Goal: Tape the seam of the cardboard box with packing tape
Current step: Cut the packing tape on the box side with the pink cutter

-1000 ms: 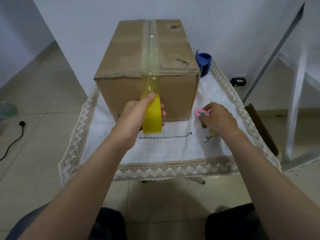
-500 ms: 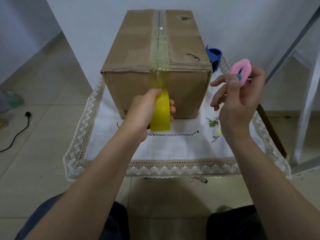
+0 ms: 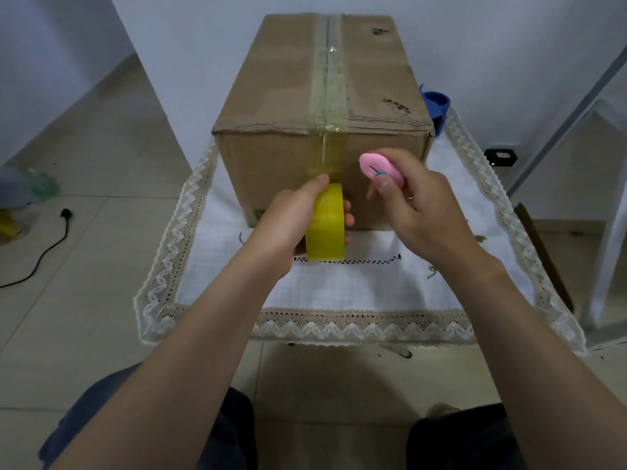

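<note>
- Box (image 3: 271, 96): brown cardboard, closed, standing on the far half of a white cloth (image 3: 356, 283) with a lace border; its near face is turned to the viewer.
- Seam (image 3: 328, 56): runs along the middle of the box top, from the far edge to the near edge, and is covered by a strip of clear tape.
- Tape strip (image 3: 327, 154): bends over the near top edge of the box and descends the near face, taut, to the roll.
- Roll (image 3: 326, 228): yellow packing tape, held upright on edge in front of the lower near face of the box, above the cloth.
- Left hand (image 3: 288, 225): fingers curled around the roll; the thumb lies along its upper rim, with the tip at the point where the strip leaves the roll; the other fingertips show at the roll's right side.
- Right hand (image 3: 420, 212): thumb and fingers pinch a small pink cutter (image 3: 380, 167); the remaining fingers are folded in toward the palm.
- Cutter: oval, with a dark slot in its face and a small teal part beside the thumb; it is near the strip, to its right, in front of the box's near face. Contact with the strip cannot be told.
- Blue object (image 3: 437, 103): behind the right far corner of the box, mostly hidden.
- Cable (image 3: 44, 252): black, with a plug, on the tiled floor to the left of the cloth.
</note>
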Demonstrator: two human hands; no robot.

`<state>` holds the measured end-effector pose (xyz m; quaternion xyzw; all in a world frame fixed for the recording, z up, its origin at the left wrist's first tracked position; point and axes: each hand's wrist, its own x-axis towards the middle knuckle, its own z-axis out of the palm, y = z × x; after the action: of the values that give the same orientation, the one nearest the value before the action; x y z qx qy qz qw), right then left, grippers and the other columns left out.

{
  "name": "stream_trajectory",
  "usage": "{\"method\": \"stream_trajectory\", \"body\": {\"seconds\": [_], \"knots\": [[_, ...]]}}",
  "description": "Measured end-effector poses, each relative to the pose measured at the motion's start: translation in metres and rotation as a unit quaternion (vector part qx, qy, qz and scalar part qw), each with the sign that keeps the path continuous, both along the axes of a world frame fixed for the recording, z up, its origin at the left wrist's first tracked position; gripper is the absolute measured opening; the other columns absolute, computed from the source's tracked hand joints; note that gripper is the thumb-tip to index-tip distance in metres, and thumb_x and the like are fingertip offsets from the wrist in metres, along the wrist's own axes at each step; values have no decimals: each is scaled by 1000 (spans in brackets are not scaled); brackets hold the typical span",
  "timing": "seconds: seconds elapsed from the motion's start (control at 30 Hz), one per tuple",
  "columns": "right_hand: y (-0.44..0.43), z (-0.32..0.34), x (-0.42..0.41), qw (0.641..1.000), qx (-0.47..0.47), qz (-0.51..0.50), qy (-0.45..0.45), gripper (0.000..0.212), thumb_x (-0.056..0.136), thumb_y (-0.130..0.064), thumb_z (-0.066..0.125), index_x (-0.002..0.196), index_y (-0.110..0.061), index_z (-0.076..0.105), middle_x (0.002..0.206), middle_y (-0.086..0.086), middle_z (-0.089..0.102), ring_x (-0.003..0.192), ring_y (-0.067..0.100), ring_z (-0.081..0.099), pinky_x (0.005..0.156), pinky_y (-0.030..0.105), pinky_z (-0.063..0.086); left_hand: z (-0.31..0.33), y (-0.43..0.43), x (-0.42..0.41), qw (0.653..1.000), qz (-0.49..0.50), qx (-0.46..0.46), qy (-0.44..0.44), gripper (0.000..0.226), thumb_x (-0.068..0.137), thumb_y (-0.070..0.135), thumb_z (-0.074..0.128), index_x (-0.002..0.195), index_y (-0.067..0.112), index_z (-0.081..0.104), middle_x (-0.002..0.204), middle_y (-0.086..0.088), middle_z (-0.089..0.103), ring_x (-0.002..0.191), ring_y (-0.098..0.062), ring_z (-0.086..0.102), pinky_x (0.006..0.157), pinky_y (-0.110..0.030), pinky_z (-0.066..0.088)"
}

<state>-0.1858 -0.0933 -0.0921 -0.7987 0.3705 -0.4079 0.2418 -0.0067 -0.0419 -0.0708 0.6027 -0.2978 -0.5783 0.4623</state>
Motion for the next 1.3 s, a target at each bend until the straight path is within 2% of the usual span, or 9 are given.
{"method": "stream_trajectory", "body": {"seconds": [0.17, 0.37, 0.47, 0.63, 0.8, 0.93, 1.07, 1.2, 1.3], "knots": [[-1, 7, 6, 997, -57, -35, 24, 15, 104, -24, 57, 110, -11, 63, 73, -3, 59, 63, 16, 52, 55, 28, 37, -3, 6, 6, 999, -17, -25, -20, 36, 104, 39, 53, 111, 7, 70, 82, -13, 81, 77, -35, 77, 88, -48, 63], [0, 15, 14, 992, -110, -38, 58, 24, 99, -32, 64, 92, -9, 58, 66, -2, 54, 57, 18, 46, 51, 38, 38, -7, 14, 12, 993, 20, -34, -113, 42, 89, 43, 72, 114, 12, 61, 110, -15, 77, 104, -34, 75, 95, -53, 61], [1, 20, 20, 989, -124, -18, 75, 20, 99, -31, 66, 96, -12, 62, 67, -2, 58, 56, 16, 48, 52, 41, 42, -6, 17, 11, 990, 54, -51, -121, 35, 91, 41, 76, 111, 28, 50, 113, -1, 67, 106, -27, 71, 91, -50, 61], [2, 28, 24, 996, -79, 12, 26, 29, 103, -21, 61, 132, -21, 66, 97, -14, 71, 83, 8, 71, 78, 25, 54, -7, 17, 13, 989, 38, -81, -114, 38, 93, 37, 75, 124, 30, 54, 106, 4, 74, 95, -20, 75, 91, -50, 63], [0, 29, 22, 999, -40, 30, 22, 22, 104, -11, 58, 125, -11, 65, 94, -6, 72, 77, -10, 65, 69, 4, 42, -5, 17, 12, 988, 35, -82, -123, 32, 91, 40, 76, 118, 34, 59, 117, -1, 72, 104, -26, 74, 95, -56, 60], [0, 30, 20, 998, -47, 14, 28, 13, 102, -19, 63, 115, -16, 64, 92, -16, 68, 87, 7, 67, 72, 18, 48, -7, 17, 14, 987, 31, -93, -125, 38, 93, 35, 76, 125, 33, 55, 103, 4, 76, 91, -17, 77, 89, -53, 63], [-2, 29, 20, 992, -90, 1, 87, 21, 99, -32, 65, 106, -12, 63, 86, -4, 70, 66, 10, 55, 58, 38, 45, -4, 16, 15, 985, 19, -114, -129, 43, 95, 28, 75, 131, 33, 52, 92, 0, 80, 82, -14, 79, 84, -49, 65], [-5, 29, 25, 983, -133, -8, 129, 26, 96, -38, 68, 97, -14, 60, 74, -4, 64, 61, 14, 51, 52, 40, 42, -3, 16, 17, 983, -4, -118, -140, 40, 96, 27, 74, 131, 33, 55, 85, 4, 79, 75, -10, 76, 67, -42, 66], [-7, 30, 27, 978, -142, 9, 151, 25, 95, -39, 67, 95, -15, 59, 74, -3, 65, 62, 16, 53, 52, 41, 42, -1, 15, 22, 979, -23, -122, -162, 38, 94, 26, 75, 127, 33, 57, 94, -10, 81, 75, -15, 74, 65, -41, 65]]}}
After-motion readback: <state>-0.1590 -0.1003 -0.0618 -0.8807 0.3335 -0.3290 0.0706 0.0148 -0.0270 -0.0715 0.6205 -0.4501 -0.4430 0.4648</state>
